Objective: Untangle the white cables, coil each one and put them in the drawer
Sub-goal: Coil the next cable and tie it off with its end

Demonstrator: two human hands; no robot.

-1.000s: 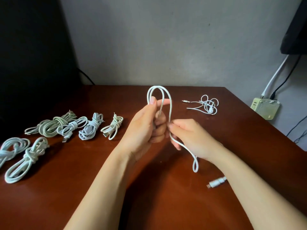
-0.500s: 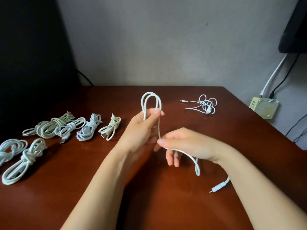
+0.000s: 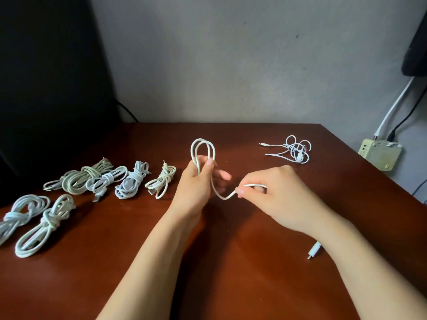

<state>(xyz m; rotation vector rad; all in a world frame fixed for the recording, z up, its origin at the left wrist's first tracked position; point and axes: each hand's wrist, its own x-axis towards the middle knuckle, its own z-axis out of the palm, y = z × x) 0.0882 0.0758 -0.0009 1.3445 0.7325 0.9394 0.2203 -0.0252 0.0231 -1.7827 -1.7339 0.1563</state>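
Over the middle of the brown table (image 3: 231,262), my left hand (image 3: 196,181) grips a white cable (image 3: 203,148) folded into two upright loops that stick up above my thumb. The cable runs down and right in a sagging curve to my right hand (image 3: 277,195), which pinches it between thumb and fingertips. Its plug end (image 3: 313,250) lies on the table beside my right forearm. A tangled white cable (image 3: 295,150) lies loose at the back right. Several coiled, tied cables (image 3: 129,181) sit in rows on the left. No drawer is in view.
A beige charger block (image 3: 380,155) with white and black leads hangs on the wall past the table's right edge. A dark shape fills the back left. More coiled bundles (image 3: 44,225) lie near the left front edge.
My right hand has slid right along the cable, pulling a length out from the left hand. The loops stay upright in my left hand. The plug end has shifted right beside my forearm.
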